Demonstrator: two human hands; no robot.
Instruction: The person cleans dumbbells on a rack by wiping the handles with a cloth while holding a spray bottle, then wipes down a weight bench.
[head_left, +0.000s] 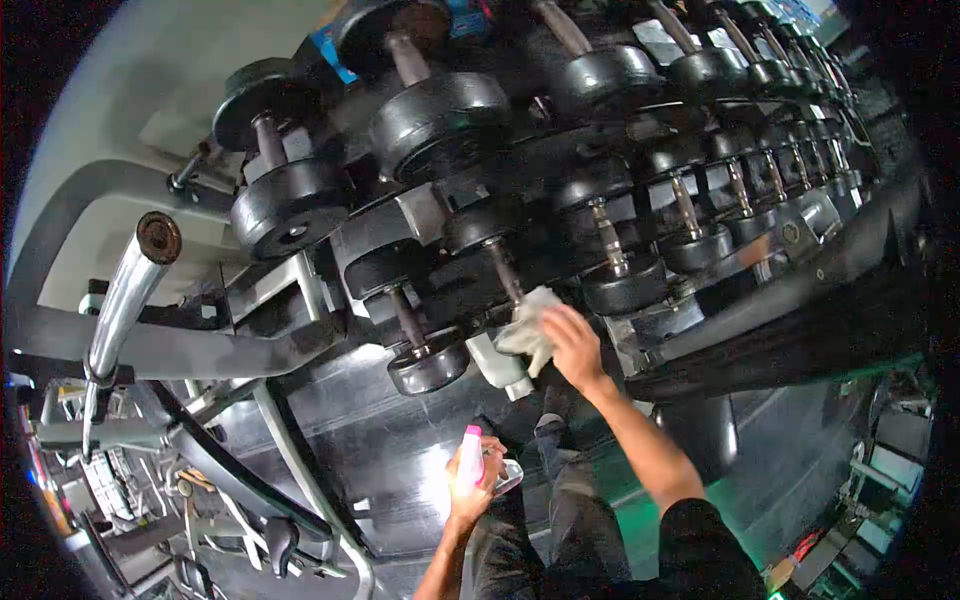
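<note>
My right hand (572,345) is closed on a pale, crumpled cloth (528,330). The cloth lies against the front end of a black dumbbell (503,268) on the lower tier and hides that end. Lower down, my left hand (472,482) wraps round a spray bottle with a pink trigger head (473,452); the clear body of the bottle shows partly beside the fingers. Left of the cloth rests another black dumbbell (407,318) with a metal handle. To its right sits a further dumbbell (609,237) on the same tier.
A two-tier rack (690,295) carries several black dumbbells, larger ones above. At left, a grey machine frame (190,340) holds a chrome bar (130,290) that sticks out. A padded bench (235,470) stands below it. My legs are over the dark floor (400,450).
</note>
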